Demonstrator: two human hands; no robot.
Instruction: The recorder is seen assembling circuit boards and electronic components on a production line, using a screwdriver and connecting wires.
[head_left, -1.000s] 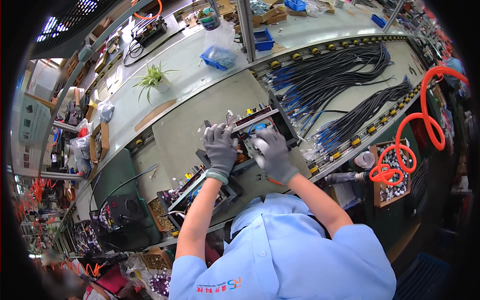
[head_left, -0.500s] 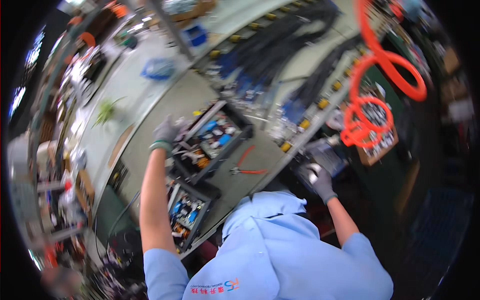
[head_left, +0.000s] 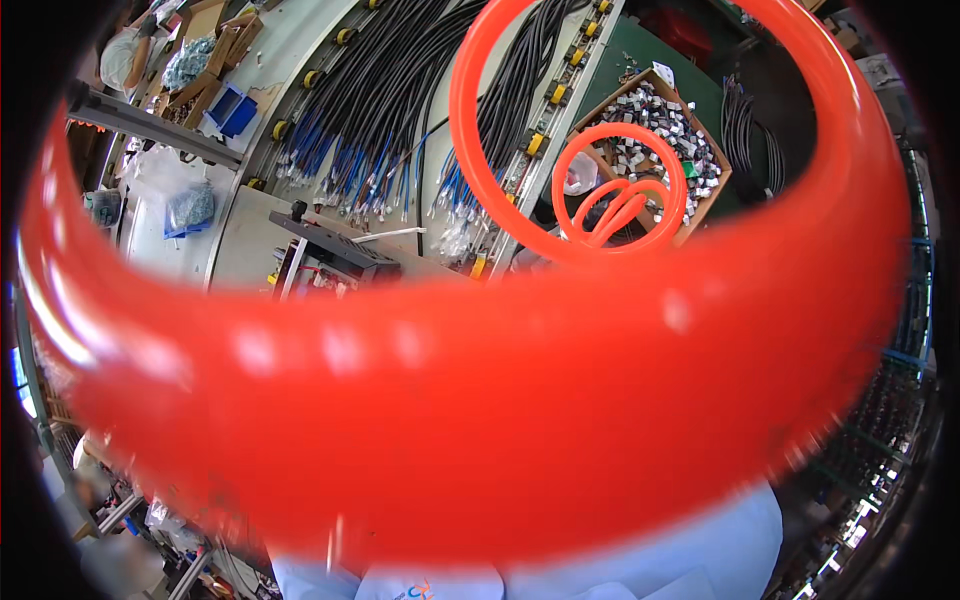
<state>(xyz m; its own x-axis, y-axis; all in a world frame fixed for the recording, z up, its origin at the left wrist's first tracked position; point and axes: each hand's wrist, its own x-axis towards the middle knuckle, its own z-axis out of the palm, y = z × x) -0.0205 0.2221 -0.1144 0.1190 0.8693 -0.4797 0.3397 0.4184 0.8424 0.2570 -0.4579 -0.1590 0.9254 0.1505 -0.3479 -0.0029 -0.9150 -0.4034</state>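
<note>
A blurred red hose [head_left: 480,420] covers my view of both hands, so I cannot tell how open either grip is or what it holds. Past it, a partly hidden black case [head_left: 340,243] sits on the desk [head_left: 255,225], black cables [head_left: 385,80] beyond.

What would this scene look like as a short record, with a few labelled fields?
Foreground: red coiled hose, blurred, filling much of the middle
Left hand: not visible
Right hand: not visible
Partly hidden: black-framed unit, its lower part behind the hose
Cables: black cables with blue ends, laid in bundles
Box: cardboard box of small, mostly white parts
Bin: blue bin, upper left
Clothing: light-blue shirt, lower edge
</note>
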